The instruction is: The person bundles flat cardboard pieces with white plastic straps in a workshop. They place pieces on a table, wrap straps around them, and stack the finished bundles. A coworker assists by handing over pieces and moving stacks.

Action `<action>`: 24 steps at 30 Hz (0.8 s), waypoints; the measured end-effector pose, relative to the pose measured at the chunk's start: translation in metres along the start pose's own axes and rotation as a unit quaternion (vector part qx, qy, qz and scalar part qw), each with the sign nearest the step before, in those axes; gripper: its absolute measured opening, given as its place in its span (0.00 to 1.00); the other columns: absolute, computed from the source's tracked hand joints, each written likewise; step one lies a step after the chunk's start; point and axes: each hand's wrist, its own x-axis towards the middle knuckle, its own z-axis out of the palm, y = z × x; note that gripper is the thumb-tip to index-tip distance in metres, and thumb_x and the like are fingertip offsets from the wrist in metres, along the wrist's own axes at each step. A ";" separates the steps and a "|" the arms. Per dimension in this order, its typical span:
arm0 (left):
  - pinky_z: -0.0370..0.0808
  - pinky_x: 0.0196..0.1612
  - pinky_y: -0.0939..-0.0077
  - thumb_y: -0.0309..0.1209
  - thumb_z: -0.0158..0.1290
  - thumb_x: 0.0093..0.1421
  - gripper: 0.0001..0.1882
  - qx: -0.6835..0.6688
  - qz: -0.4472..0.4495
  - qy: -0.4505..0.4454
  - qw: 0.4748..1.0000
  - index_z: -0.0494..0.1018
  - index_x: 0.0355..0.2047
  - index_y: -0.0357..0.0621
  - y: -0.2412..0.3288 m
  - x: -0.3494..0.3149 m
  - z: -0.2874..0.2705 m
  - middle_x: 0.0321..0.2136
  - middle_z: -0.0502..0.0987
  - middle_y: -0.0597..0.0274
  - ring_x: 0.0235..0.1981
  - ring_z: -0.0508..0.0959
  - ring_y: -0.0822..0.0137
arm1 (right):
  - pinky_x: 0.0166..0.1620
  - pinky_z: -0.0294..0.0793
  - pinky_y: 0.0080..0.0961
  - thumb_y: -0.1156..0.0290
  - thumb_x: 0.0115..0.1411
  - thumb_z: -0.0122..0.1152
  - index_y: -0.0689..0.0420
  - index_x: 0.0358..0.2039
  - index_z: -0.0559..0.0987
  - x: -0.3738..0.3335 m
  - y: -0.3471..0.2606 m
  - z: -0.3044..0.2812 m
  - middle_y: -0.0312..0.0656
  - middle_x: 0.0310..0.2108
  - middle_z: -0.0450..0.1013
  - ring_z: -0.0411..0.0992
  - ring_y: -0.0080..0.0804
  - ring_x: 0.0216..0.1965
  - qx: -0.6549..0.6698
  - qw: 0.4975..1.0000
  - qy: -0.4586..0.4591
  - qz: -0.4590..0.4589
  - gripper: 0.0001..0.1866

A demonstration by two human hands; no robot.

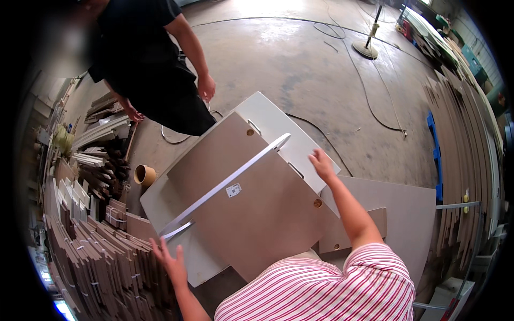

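A large taupe panel [267, 200] with a small white label [234, 190] and round brown-lined holes lies on top of white boards [313, 142] in front of me. Across it a flat white strap [230, 179] arches loosely, one end past the panel's far edge and the other by its left side. My left hand [174, 266] is beside the strap's left end, fingers spread; I cannot tell whether they touch it. Over the right part of the boards hovers my right hand [323, 165], its fingers loosely bent with nothing visible in them.
A person in dark clothes [152, 64] stands at the far left of the boards. Stacked board strips [101, 262] fill the left side, near a cardboard tube [144, 175]. Cables [367, 88] trail over the floor [257, 64]. More long panels [460, 155] are piled at right.
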 end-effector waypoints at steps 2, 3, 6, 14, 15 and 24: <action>0.51 0.68 0.59 0.29 0.56 0.59 0.30 -0.077 -0.097 -0.083 0.989 0.62 0.61 0.41 -0.032 -0.011 0.026 0.68 0.46 0.49 0.69 0.48 0.51 | 0.43 0.73 0.35 0.59 0.61 0.58 0.62 0.41 0.74 -0.041 0.034 -0.027 0.52 0.36 0.76 0.75 0.42 0.39 -0.021 0.999 0.004 0.032 0.18; 0.52 0.67 0.60 0.30 0.56 0.59 0.28 -0.109 -0.108 -0.096 0.983 0.64 0.60 0.41 -0.049 -0.021 0.045 0.66 0.49 0.48 0.68 0.50 0.52 | 0.43 0.72 0.32 0.59 0.62 0.57 0.63 0.40 0.73 -0.063 0.060 -0.043 0.49 0.35 0.75 0.73 0.37 0.38 -0.031 0.999 0.016 0.039 0.17; 0.58 0.64 0.62 0.30 0.56 0.60 0.21 -0.216 -0.195 -0.151 0.945 0.68 0.53 0.40 -0.081 -0.077 0.088 0.60 0.57 0.50 0.62 0.59 0.55 | 0.41 0.71 0.30 0.58 0.64 0.55 0.64 0.39 0.71 -0.139 0.080 -0.062 0.45 0.33 0.73 0.71 0.33 0.35 -0.052 0.991 0.089 0.091 0.18; 0.71 0.42 0.59 0.49 0.46 0.66 0.28 -0.160 -0.208 -0.411 0.873 0.71 0.34 0.28 -0.097 -0.219 0.150 0.30 0.76 0.39 0.35 0.77 0.52 | 0.38 0.72 0.28 0.46 0.62 0.56 0.56 0.38 0.74 -0.281 0.045 -0.025 0.36 0.28 0.71 0.70 0.27 0.30 0.250 0.879 -0.092 0.395 0.23; 0.70 0.41 0.61 0.51 0.42 0.67 0.30 -0.205 -0.217 -0.460 0.836 0.72 0.34 0.29 -0.094 -0.222 0.151 0.33 0.76 0.37 0.37 0.77 0.51 | 0.39 0.73 0.30 0.45 0.62 0.56 0.57 0.40 0.74 -0.292 0.035 -0.016 0.37 0.32 0.72 0.71 0.28 0.33 0.301 0.862 -0.099 0.396 0.24; 0.71 0.40 0.56 0.52 0.40 0.67 0.33 -0.165 -0.125 -0.433 0.877 0.74 0.32 0.28 -0.104 -0.222 0.157 0.31 0.77 0.36 0.35 0.78 0.42 | 0.49 0.75 0.43 0.49 0.62 0.58 0.59 0.46 0.73 -0.309 0.019 -0.001 0.44 0.40 0.75 0.75 0.39 0.43 0.362 0.831 -0.118 0.406 0.25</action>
